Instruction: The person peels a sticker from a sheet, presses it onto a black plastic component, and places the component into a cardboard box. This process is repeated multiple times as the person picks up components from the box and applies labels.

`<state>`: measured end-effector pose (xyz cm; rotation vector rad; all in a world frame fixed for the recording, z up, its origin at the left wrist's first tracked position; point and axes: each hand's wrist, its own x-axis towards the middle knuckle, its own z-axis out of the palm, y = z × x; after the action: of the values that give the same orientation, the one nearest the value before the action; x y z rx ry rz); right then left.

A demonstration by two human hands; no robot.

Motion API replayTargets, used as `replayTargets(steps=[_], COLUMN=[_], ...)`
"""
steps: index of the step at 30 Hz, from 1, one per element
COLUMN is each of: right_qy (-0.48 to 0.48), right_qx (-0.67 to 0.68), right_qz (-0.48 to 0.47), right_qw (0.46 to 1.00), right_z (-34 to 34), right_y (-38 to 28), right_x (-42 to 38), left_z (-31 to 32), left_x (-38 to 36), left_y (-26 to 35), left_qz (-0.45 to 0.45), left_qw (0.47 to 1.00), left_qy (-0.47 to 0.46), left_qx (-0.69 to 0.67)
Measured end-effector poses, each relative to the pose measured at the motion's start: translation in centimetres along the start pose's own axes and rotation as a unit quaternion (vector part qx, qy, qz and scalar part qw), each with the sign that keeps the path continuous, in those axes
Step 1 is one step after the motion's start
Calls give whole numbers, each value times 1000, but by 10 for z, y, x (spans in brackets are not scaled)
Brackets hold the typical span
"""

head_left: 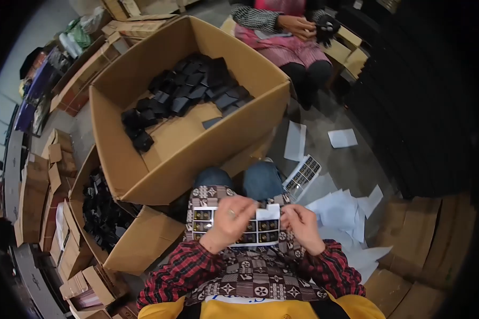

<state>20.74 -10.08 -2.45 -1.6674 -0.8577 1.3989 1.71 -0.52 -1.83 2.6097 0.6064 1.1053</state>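
A sheet of dark labels with gold marks (267,237) lies on my lap, over a patterned apron (245,274). My left hand (230,220) is over the middle of the sheet, its thumb and fingers pinched together near the top edge; what is between them is too small to make out. At the sheet's right edge my right hand (302,226) has its thumb and forefinger pressed together beside a bare white patch. Part of the sheet is hidden under my left hand.
Ahead stands a big open carton (197,170) with many black pieces (191,82). A smaller carton (141,239) of black parts is at the left. White papers (335,212) and another label sheet (306,173) lie at the right. A co-worker (282,32) sits opposite, holding something black.
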Motion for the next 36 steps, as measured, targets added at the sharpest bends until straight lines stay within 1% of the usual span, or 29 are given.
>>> replayTargets(steps=[1,3,4,7,9,10,11,12,13,14,15,16,17,18,19,20,21,22,23,25,26,28,29,31,32,33,34,35,36], right_qy=[-58,-111,-126,-89,-45,-14,-16,-19,-41,-68,-89,-107,-127,-130,-130,-123,-127,-159,-153,-177,-187,-148,-183,-149,-132,-135,-138,-146,-122], right_qx=[176,263,277,197,154,164,146,126,90,130,171,176,204,269,338,382,425,455,458,488,499,502,527,487,444,467,491,508,494], right_qz=[34,66,60,4,-100,-136,-132,-130,-153,-137,-123,-106,-92,-68,-48,-24,2,-10,-20,6,-3,-29,-98,-168,-157,-136,-110,-115,-117], right_qw=[982,956,951,976,982,977,980,983,983,980,974,973,966,952,931,916,896,876,875,854,846,852,824,844,872,863,853,841,853], right_z=[6,21,28,43,50,54,56,56,57,61,65,65,63,61,61,59,57,56,56,59,59,63,66,74,76,78,82,86,86], right_y=[-14,-33,-36,-48,-49,-50,-52,-55,-61,-64,-64,-62,-57,-57,-56,-55,-52,-48,-48,-52,-58,-81,-74,-98,-105,-111,-115,-111,-103], right_x=[4,19,26,39,54,60,65,70,75,79,83,88,93,97,98,100,102,104,104,106,105,102,107,102,100,97,92,90,90], left_z=[-10,-22,-32,-62,-91,-102,-125,-131,-136,-132,-125,-120,-109,-97,-87,-73,-70,-74,-89,-96,-102,-113,-110,-117,-108,-100,-90,-75,-62], left_x=[8,16,23,40,61,64,75,66,65,39,3,-15,-36,-59,-88,-103,-126,-104,-83,-66,-43,4,29,110,114,115,118,102,92], left_y=[3,-1,-4,-24,-50,-89,-120,-191,-240,-301,-349,-364,-399,-402,-428,-435,-462,-444,-421,-409,-397,-368,-349,-238,-201,-166,-123,-97,-71], left_qz=[49,104,126,164,142,70,-94,-215,-283,-380,-420,-485,-571,-497,-472,-460,-478,-495,-514,-521,-552,-488,-518,-408,-320,-230,-49,32,77], left_qw=[998,991,985,965,965,984,981,964,939,872,818,742,635,716,750,744,754,729,698,686,700,840,837,900,941,970,993,982,973], left_qy=[-37,-66,-90,-159,-204,-164,-167,-155,-178,-263,-323,-387,-458,-366,-369,-324,-295,-336,-372,-374,-350,-213,-124,-86,-72,-62,-38,-21,-26], left_qx=[14,47,75,129,83,1,5,-37,83,160,222,254,248,325,281,360,339,333,332,344,286,106,-122,-127,-82,-36,104,183,215])
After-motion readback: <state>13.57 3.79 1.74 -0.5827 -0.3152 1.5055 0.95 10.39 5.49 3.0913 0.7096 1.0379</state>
